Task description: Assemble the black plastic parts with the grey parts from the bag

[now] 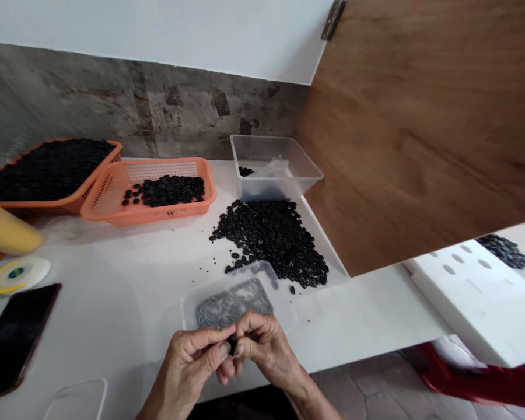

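Note:
A small black oval piece point(231, 343) is pinched between the thumb and forefinger of my left hand point(192, 359). My right hand point(265, 348) meets it from the other side, its thumb and forefinger closed at the piece's edge; whatever lies between those fingertips is too small to make out. Just beyond both hands is a shallow clear plastic tray point(190, 303), holding a layer of tiny grey metal bits point(238, 300). Behind the tray spreads a heap of similar black pieces point(273, 236), a few lying loose at its edge.
An orange basket point(153, 217) with black pieces stands at the back left, beside a fuller orange basket point(76, 201). A clear bin point(280, 184) sits behind the heap. A brown wooden panel point(420, 134) slants over the right side. A phone point(20, 338) lies left.

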`<act>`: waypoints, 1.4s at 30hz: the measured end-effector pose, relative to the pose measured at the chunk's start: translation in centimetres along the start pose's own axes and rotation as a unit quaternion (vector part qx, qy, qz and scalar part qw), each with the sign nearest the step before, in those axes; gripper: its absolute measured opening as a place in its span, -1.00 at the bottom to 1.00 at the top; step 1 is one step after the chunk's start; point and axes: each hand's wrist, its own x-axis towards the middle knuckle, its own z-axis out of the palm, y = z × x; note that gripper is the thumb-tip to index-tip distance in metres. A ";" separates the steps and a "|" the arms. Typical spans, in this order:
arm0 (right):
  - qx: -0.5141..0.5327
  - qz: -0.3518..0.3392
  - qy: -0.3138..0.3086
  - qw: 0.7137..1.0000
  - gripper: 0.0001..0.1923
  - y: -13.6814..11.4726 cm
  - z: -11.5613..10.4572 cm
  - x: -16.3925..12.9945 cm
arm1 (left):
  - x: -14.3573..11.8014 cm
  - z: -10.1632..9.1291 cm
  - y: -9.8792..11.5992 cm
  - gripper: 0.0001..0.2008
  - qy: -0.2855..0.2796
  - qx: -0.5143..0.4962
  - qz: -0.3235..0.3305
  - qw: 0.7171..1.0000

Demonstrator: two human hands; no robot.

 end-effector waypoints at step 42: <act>0.045 -0.063 0.052 0.996 -0.69 1.1 -0.7 0.3 | 0.6 1.6 0.0 -0.80 0.150 0.146 0.069 0.975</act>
